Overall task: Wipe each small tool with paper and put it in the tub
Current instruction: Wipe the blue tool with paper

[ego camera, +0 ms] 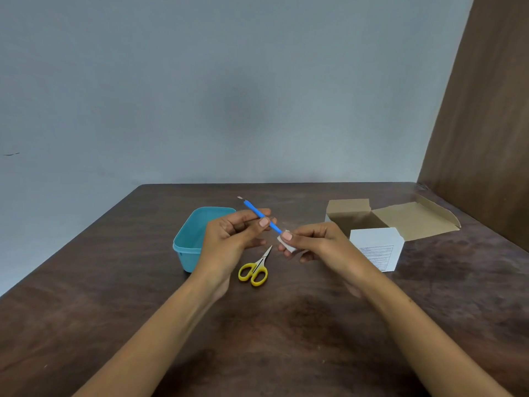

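Blue tool (259, 214) being pinched in left hand (232, 233), its lower end being clamped in paper (286, 242) by right hand (317, 242), tub (186, 247) and scissors (255, 271) lying on table (114, 296)

The tub (191, 243) sits on the counter (286, 325), to the left. The scissors (255, 270) lie on the counter just to the right of the tub. The box (378, 230) sits far to the right, with its lid open toward the back. Both hands are up over the counter, between the tub and the box. The left hand (234, 233) and the right hand (317, 242) hold the small tool (259, 214) above the scissors.
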